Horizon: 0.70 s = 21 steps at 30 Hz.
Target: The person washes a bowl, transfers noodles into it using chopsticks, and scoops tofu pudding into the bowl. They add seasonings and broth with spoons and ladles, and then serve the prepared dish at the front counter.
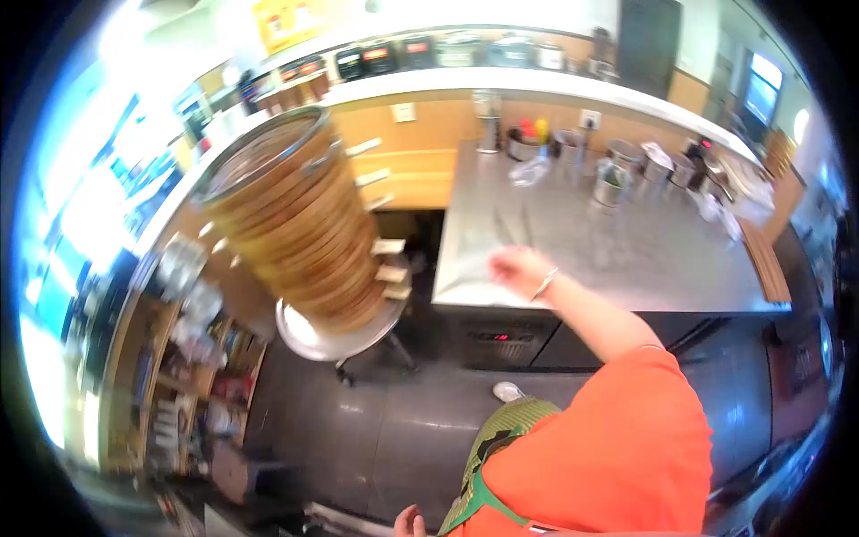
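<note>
Right grip (517, 268) is clamping tongs (527, 227) over the surface (644, 268), prongs standing apart; left hand (410, 522) is showing partly, state undeterminable. Steamer baskets (309, 224) are already standing stacked; anything outstanding is not showing.

Right hand (521, 268) outstretched — left hand (410, 522) low

Your right hand (522, 269), a bracelet (544, 284) at its wrist, held blurred tongs (514, 228) over a steel counter (573, 255) with metal containers (610, 185) toward its back. A tall stack of round steamers (300, 215) stood left of it on a wheeled stand (304, 338). Your left hand (410, 521) showed partly at the bottom edge.
</note>
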Motion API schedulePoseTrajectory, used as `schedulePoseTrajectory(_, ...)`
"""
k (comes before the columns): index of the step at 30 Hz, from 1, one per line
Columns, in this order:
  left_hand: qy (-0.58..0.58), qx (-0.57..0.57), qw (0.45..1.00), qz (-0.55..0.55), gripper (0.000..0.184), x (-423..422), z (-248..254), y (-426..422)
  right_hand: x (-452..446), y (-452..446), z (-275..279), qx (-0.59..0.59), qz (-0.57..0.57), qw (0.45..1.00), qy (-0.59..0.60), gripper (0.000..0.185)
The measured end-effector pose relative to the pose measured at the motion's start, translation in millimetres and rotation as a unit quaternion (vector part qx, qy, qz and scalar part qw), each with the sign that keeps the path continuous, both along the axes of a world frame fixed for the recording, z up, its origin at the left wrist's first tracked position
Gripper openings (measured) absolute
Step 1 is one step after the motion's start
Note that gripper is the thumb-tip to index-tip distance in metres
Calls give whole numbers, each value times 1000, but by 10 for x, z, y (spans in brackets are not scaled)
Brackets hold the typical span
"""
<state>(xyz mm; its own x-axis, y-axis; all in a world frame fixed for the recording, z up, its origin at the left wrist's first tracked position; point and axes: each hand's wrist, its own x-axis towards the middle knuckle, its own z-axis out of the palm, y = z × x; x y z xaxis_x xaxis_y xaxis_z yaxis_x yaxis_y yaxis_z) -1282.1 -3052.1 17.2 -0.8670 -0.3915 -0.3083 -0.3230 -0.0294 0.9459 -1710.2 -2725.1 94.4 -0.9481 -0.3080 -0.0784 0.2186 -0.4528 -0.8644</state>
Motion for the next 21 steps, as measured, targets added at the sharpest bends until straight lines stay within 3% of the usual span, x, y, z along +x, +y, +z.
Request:
schedulePoseTrajectory(1,-9,4,1000,-3,33,-274,79,131,-268,628,-57,-43,-107,993,19,9)
schedulePoseTrajectory(4,4,-69,992,-106,33,-1086,-602,38,-947,2281,-208,42,-429,901,42,11)
schedulePoseTrajectory(7,-67,-68,976,-195,34,-2125,-458,608,-1671,3659,-346,205,-576,791,0,17)
schedulePoseTrajectory(8,-52,-67,966,-246,37,-2380,-356,782,-1784,3910,-490,208,-580,787,-13,17)
schedulePoseTrajectory(10,-46,-29,960,-275,37,-2786,-480,1084,-2245,4405,-547,417,-544,728,-21,22)
schedulePoseTrajectory(11,-44,9,954,-298,37,-2858,-560,1170,-2393,4586,-591,420,-539,730,-26,22)
schedulePoseTrajectory(13,-115,18,951,-286,39,-3202,-432,1300,-2675,4868,-655,644,-483,591,48,29)
schedulePoseTrajectory(15,-258,-22,924,-280,38,-3663,51,1580,-2992,4790,-289,626,-497,589,122,25)
schedulePoseTrajectory(18,-224,3,940,-256,34,-3782,-297,1514,-3664,4315,74,648,-408,602,226,19)
schedulePoseTrajectory(19,-192,37,956,-218,32,-3866,-370,1562,-3954,4198,97,672,-334,631,197,21)
schedulePoseTrajectory(20,-140,-14,949,-282,33,-4143,-144,1772,-4225,4098,54,690,-265,642,205,21)
schedulePoseTrajectory(21,-142,-14,950,-277,33,-4372,109,1940,-4624,4129,-133,717,-223,638,172,22)
